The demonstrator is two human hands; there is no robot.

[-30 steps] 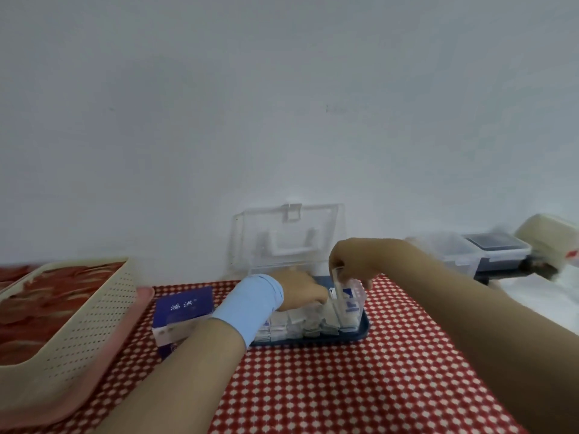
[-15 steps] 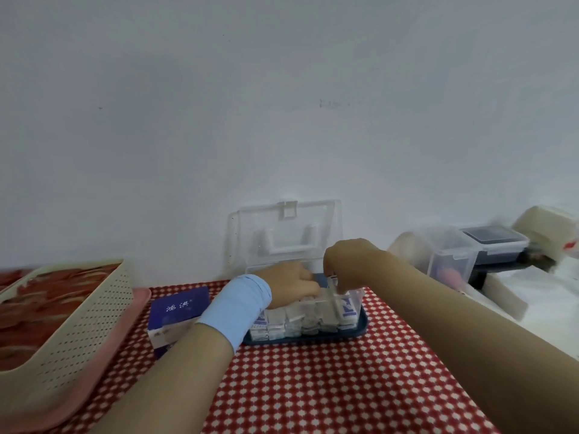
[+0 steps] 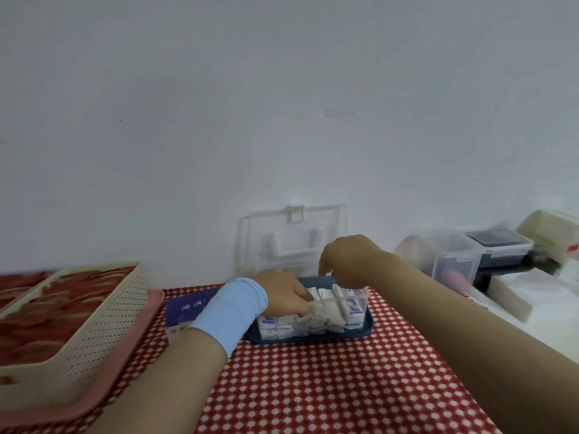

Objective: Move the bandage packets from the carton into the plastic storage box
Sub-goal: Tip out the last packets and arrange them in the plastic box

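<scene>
Left hand [image 3: 282,296] flat, straight fingers pressing bandage packets [image 3: 313,322] inside plastic storage box [image 3: 313,337]; right hand [image 3: 351,261] grip unclear.
Right fingers curl down at box's 12 o'clock; carton [image 3: 185,308] lies at 9 o'clock.

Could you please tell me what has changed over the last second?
A second ago the right hand pinched one packet upright over the right end of the plastic storage box; that packet now sits in among the bandage packets, and the fingers point down nearer the box's middle. The left hand stays among the packets. The carton and the basket are unmoved.
</scene>
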